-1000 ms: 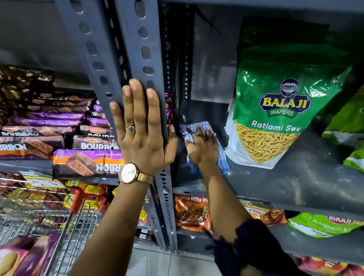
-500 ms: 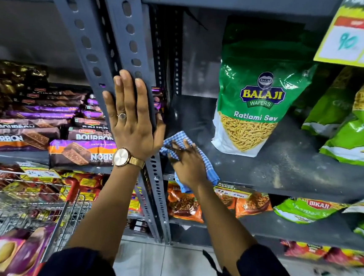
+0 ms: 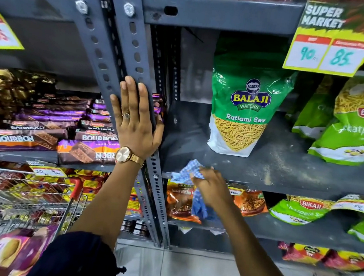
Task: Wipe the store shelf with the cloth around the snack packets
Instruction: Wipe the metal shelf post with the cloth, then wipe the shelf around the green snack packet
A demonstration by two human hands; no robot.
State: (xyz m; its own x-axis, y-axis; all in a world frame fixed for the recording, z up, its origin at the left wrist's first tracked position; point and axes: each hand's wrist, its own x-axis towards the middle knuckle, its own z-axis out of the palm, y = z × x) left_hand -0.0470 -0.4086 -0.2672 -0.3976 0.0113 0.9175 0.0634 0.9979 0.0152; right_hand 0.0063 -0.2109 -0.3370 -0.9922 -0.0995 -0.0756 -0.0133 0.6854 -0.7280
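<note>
The grey metal shelf [image 3: 284,168] carries a dusty surface with pale crumbs toward its front right. A green Balaji Ratlami Sev packet [image 3: 245,108] stands upright at the shelf's middle. Green Bikaji packets [image 3: 351,130] lean at the right. My right hand [image 3: 213,188] grips a blue checked cloth [image 3: 188,171] at the shelf's front edge, left of the Balaji packet; part of the cloth hangs down below the edge. My left hand [image 3: 137,120] lies flat, fingers together, on the grey slotted upright post [image 3: 131,52], a gold watch on its wrist.
Bourbon biscuit packs [image 3: 45,134] fill the left bay. A wire shopping trolley [image 3: 28,201] stands at the lower left. Orange and green snack packets [image 3: 302,209] lie on the lower shelf. A yellow price card [image 3: 329,51] hangs from the shelf above.
My right hand has dragged the cloth from deep on the shelf beside the Balaji packet forward to the front edge, where it now drapes over. My left hand stays on the post.
</note>
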